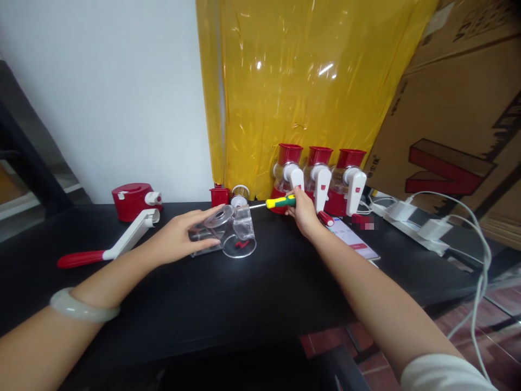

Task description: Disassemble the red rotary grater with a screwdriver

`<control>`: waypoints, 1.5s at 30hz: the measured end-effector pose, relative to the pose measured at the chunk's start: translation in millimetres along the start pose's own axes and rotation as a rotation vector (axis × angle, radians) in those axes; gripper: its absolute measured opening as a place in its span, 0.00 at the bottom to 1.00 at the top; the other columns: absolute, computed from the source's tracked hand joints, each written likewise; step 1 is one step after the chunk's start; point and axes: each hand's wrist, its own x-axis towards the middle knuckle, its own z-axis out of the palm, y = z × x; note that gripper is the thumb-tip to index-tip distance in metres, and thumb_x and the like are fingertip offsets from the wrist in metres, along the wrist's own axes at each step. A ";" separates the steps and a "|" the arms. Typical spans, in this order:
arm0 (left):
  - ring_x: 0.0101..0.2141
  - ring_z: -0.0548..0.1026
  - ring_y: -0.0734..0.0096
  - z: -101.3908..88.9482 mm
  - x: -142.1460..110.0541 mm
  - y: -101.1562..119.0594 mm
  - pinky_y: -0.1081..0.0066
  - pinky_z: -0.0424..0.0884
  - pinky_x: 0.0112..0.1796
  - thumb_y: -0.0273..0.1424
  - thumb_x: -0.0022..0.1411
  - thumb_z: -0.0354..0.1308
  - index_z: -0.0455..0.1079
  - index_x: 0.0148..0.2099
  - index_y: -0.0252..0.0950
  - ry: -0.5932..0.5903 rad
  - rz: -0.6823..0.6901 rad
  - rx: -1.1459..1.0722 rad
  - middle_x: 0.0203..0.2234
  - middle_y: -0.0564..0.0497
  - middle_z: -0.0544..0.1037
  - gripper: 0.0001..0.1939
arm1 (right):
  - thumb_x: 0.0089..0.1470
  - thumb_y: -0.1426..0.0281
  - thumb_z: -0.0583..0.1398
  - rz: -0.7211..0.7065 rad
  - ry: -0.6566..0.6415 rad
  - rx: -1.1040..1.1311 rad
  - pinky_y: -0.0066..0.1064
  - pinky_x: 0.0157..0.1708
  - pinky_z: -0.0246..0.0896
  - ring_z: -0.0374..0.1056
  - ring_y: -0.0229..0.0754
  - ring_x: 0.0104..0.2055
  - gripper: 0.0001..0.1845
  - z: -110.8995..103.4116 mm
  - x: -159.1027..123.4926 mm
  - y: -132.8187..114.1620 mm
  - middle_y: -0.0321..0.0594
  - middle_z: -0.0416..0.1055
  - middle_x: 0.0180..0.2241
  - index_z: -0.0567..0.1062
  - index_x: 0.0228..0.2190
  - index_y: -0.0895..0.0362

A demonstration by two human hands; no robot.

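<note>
My left hand (191, 233) is closed around the left side of a clear plastic grater body (240, 244), which lies on its side on the black table. A red mark shows through its round opening. In my right hand (303, 212) is a screwdriver (280, 202) with a yellow and green handle. Its metal shaft points left, and the end meets or passes behind the clear body's upper edge; the tip is hidden. Just behind the body stand a red hopper piece (220, 196) and a round grater drum (240, 194).
A red base (132, 201) and a white crank with red handle (126, 239) lie at the left. Several assembled rotary graters (290, 157) stand behind my right hand. A phone (354, 241), a power strip (411, 228) with white cables and a large cardboard box (451, 108) are at the right.
</note>
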 end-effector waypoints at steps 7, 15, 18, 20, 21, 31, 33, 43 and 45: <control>0.44 0.76 0.59 -0.8 0.4 2.4 0.62 0.75 0.44 0.46 0.63 0.63 0.53 0.72 0.53 0.004 0.009 0.025 0.48 0.48 0.76 0.40 | 0.53 0.60 0.62 0.029 0.031 0.121 0.27 0.21 0.61 0.55 0.32 0.18 0.11 3.0 -3.7 -3.8 0.28 0.61 0.19 0.70 0.29 0.53; 0.47 0.75 0.59 -0.9 1.6 3.5 0.64 0.74 0.45 0.46 0.64 0.63 0.52 0.73 0.53 -0.007 0.019 0.018 0.52 0.48 0.75 0.40 | 0.54 0.56 0.60 0.024 0.037 0.224 0.28 0.23 0.62 0.65 0.35 0.24 0.14 2.4 2.3 5.6 0.33 0.67 0.25 0.71 0.29 0.54; 0.46 0.75 0.59 -0.6 1.3 3.2 0.64 0.75 0.44 0.46 0.64 0.63 0.52 0.73 0.53 -0.008 0.012 0.012 0.50 0.48 0.75 0.40 | 0.54 0.45 0.59 -0.044 0.017 0.043 0.30 0.21 0.62 0.63 0.36 0.20 0.23 -1.8 4.0 10.8 0.32 0.65 0.21 0.70 0.29 0.53; 0.46 0.75 0.59 -0.5 0.8 2.6 0.63 0.75 0.44 0.46 0.64 0.63 0.52 0.73 0.54 -0.009 0.006 0.005 0.50 0.48 0.75 0.40 | 0.52 0.43 0.60 -0.073 0.002 -0.045 0.30 0.20 0.61 0.58 0.35 0.17 0.25 -3.5 4.0 12.1 0.28 0.60 0.16 0.69 0.30 0.52; 0.46 0.75 0.59 -0.4 0.6 2.3 0.63 0.75 0.44 0.46 0.64 0.63 0.52 0.73 0.54 -0.008 0.006 0.004 0.50 0.48 0.75 0.39 | 0.52 0.43 0.60 -0.071 -0.002 -0.058 0.29 0.20 0.61 0.55 0.34 0.16 0.24 -3.8 3.8 12.1 0.27 0.58 0.15 0.69 0.30 0.52; 0.44 0.75 0.60 -0.4 0.7 1.5 0.64 0.75 0.43 0.46 0.64 0.63 0.53 0.72 0.53 0.002 0.019 0.030 0.48 0.48 0.75 0.39 | 0.52 0.63 0.61 0.046 0.019 0.219 0.28 0.23 0.64 0.59 0.33 0.21 0.08 5.9 -1.2 2.8 0.30 0.63 0.23 0.68 0.31 0.53; 0.44 0.75 0.60 0.0 0.7 1.3 0.64 0.75 0.42 0.46 0.64 0.63 0.53 0.72 0.53 0.004 0.027 0.031 0.48 0.48 0.76 0.39 | 0.51 0.64 0.60 0.046 0.027 0.243 0.28 0.23 0.63 0.59 0.33 0.21 0.07 6.9 -2.2 1.1 0.31 0.64 0.24 0.68 0.30 0.53; 0.44 0.75 0.60 0.0 1.0 0.8 0.64 0.75 0.43 0.47 0.63 0.63 0.53 0.73 0.53 0.001 0.010 0.036 0.48 0.48 0.75 0.40 | 0.49 0.66 0.59 -0.030 0.022 0.260 0.27 0.23 0.58 0.61 0.36 0.26 0.05 4.3 -0.5 1.6 0.34 0.64 0.28 0.69 0.29 0.54; 0.44 0.76 0.60 0.2 0.8 -0.2 0.63 0.75 0.44 0.47 0.63 0.63 0.53 0.73 0.53 -0.004 0.007 0.024 0.49 0.48 0.75 0.40 | 0.49 0.67 0.58 -0.036 0.011 0.262 0.28 0.24 0.59 0.63 0.37 0.27 0.04 4.2 -1.3 1.1 0.34 0.64 0.28 0.69 0.29 0.53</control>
